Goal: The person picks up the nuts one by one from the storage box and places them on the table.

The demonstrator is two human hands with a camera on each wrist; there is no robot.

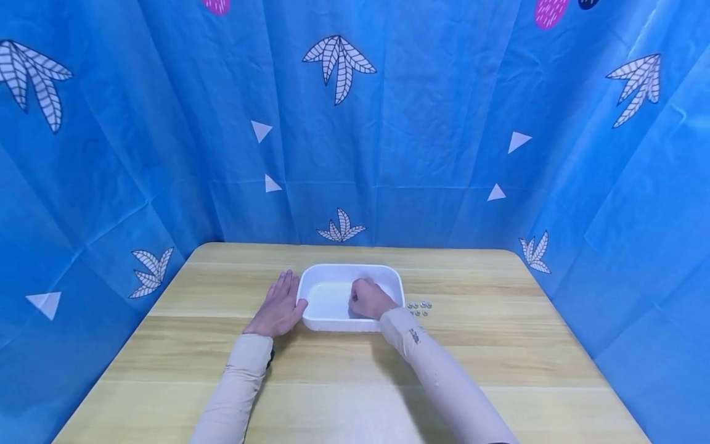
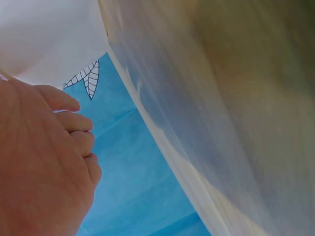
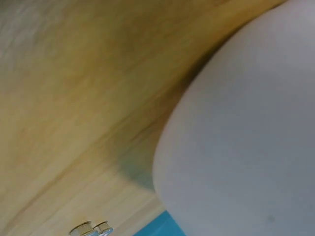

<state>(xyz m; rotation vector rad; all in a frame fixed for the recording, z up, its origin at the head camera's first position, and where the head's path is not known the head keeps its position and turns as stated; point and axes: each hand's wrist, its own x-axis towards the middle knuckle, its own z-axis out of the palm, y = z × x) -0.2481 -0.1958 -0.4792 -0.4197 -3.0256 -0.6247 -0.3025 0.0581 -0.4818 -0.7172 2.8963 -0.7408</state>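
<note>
A white rectangular tray [image 1: 338, 325] with rounded corners stands on the table. Flat on the tabletop at its left side lies my left hand [image 1: 280, 306], fingers extended, the thumb against the tray's edge. My right hand [image 1: 370, 298] is inside the tray with its fingers curled; whether anything is held under them is hidden. Just right of the tray are several small metal bobbins [image 1: 424, 304], partly behind the right sleeve. The right wrist view shows the tray's outer wall [image 3: 236, 137] close up and two bobbins [image 3: 83, 229] at the lower edge.
The wooden table [image 1: 471, 351] has light planks and a rounded far edge. A blue curtain [image 1: 432, 123] with white leaf and triangle prints hangs behind the table and along both sides.
</note>
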